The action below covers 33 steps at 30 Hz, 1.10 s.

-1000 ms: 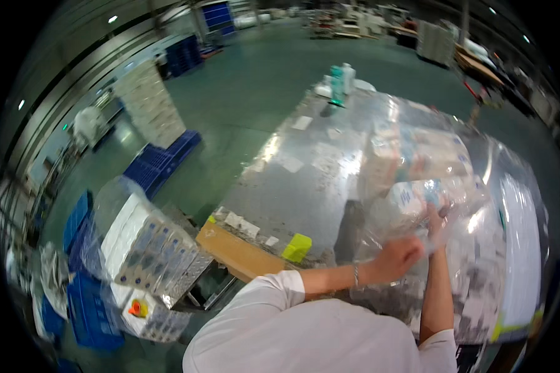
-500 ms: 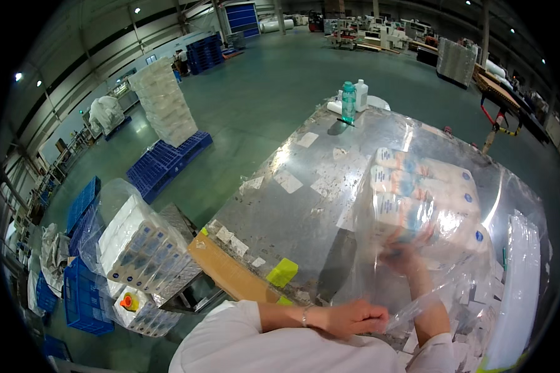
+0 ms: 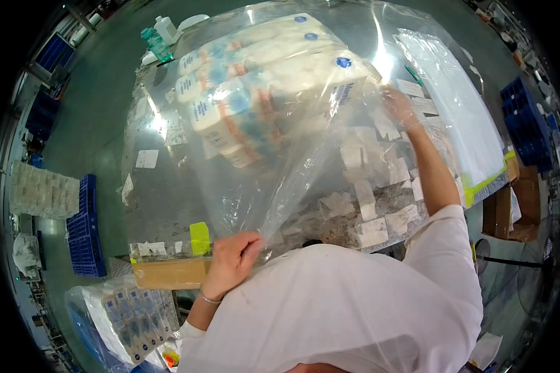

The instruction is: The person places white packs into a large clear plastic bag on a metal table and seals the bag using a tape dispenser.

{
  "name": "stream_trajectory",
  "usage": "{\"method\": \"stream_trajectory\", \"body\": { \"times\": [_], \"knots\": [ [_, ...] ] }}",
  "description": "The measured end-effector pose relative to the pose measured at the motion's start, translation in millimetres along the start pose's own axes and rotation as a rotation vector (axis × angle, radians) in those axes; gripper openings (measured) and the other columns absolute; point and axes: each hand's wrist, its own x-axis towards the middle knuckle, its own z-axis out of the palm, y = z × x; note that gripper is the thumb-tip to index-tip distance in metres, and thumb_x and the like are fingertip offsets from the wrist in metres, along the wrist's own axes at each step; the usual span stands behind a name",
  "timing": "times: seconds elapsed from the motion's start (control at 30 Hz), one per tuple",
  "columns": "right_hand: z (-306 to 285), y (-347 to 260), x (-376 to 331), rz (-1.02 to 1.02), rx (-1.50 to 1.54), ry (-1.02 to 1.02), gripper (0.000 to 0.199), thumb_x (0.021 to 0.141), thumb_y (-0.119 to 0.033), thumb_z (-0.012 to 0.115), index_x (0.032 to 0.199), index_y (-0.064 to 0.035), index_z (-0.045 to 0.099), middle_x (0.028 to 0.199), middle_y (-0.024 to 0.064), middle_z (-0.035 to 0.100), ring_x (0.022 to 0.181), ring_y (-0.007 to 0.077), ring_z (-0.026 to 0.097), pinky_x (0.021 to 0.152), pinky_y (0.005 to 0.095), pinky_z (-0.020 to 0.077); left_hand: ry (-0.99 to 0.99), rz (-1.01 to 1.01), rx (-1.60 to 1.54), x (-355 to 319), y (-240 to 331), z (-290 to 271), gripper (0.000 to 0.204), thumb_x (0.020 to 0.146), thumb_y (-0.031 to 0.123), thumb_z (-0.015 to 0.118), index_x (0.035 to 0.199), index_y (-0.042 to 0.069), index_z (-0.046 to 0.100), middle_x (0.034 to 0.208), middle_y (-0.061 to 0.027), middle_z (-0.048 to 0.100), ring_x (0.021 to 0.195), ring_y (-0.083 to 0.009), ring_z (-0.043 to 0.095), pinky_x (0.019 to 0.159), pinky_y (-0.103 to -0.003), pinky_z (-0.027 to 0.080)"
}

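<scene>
Packs (image 3: 230,118) at 12 o'clock on desk (image 3: 158,214), under clear film (image 3: 286,202). L hand (image 3: 233,256), 7 o'clock: grip clenched on film edge. R hand (image 3: 399,109), 2 o'clock, by pack ends: grip state can't tell. Step prob. tensioning film; next needs firm R grip.

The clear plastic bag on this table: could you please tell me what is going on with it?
A person is handling a large clear plastic bag with wrapped packs inside, on a metal table. The left hand grips the bag's gathered near end. The right hand is beside the packs' right end; whether it grips the bag is hard to tell. Flat whitish plastic lies along the table's right side.
</scene>
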Motion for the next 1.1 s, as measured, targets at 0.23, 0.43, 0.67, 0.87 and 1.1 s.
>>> {"method": "stream_trajectory", "body": {
  "times": [0.23,0.43,0.67,0.87,1.1],
  "knots": [
    [-24.8,-10.4,-135.4,-0.019,0.068,-0.364,0.030,0.079,-0.016,0.054,0.106,-0.0053,0.058,0.091,0.0147,0.064,0.085,0.0284,0.060,0.077,0.0367,0.0461,-0.323,-0.135,0.199,4.2,-58.3,-15.4,0.031,0.075,0.016,0.066,0.104,0.007,0.057,0.087,-0.0080,0.059,0.071,-0.0202,0.056,0.062,-0.031,0.045],
    [-126.3,-53.4,-71.3,0.357,0.429,0.342,0.021,0.078,-0.012,0.059,0.092,0.0024,0.064,0.087,0.0104,0.066,0.077,0.0188,0.060,0.071,0.0277,0.0449,0.652,-0.167,0.159,84.9,-60.9,-35.9,0.086,0.068,0.034,0.074,0.130,-0.002,0.028,0.125,-0.0195,0.038,0.114,-0.0282,0.040,0.096,-0.038,0.033],
    [-184.0,-115.9,-15.3,0.165,0.178,1.341,0.042,0.076,-0.022,0.067,0.109,0.0016,0.055,0.111,0.0129,0.056,0.095,0.0187,0.055,0.082,0.0283,0.0424,0.680,-0.317,0.105,127.7,-126.7,-7.5,0.102,0.067,0.039,0.073,0.135,-0.005,0.011,0.136,-0.0276,0.023,0.125,-0.0371,0.030,0.099,-0.040,0.031],
    [-82.6,-91.1,35.5,0.434,0.004,-0.199,0.122,0.053,-0.053,0.077,0.133,0.0104,0.011,0.111,0.0283,0.052,0.102,0.0363,0.053,0.090,0.0383,0.0407,0.448,-0.345,0.026,133.4,-154.9,-12.2,0.071,0.070,0.043,0.069,0.116,-0.005,0.044,0.104,-0.0226,0.056,0.097,-0.0328,0.056,0.079,-0.037,0.044],
    [37.8,-89.3,28.1,0.026,-0.423,-0.843,0.037,0.071,-0.016,0.056,0.107,-0.0035,0.059,0.105,0.0131,0.061,0.097,0.0253,0.059,0.080,0.0337,0.0459,0.142,-0.306,0.593,113.5,-148.9,7.1,0.038,0.080,0.043,0.055,0.084,0.006,0.061,0.068,-0.0188,0.060,0.066,-0.0367,0.059,0.059,-0.042,0.046]
  ]
}}
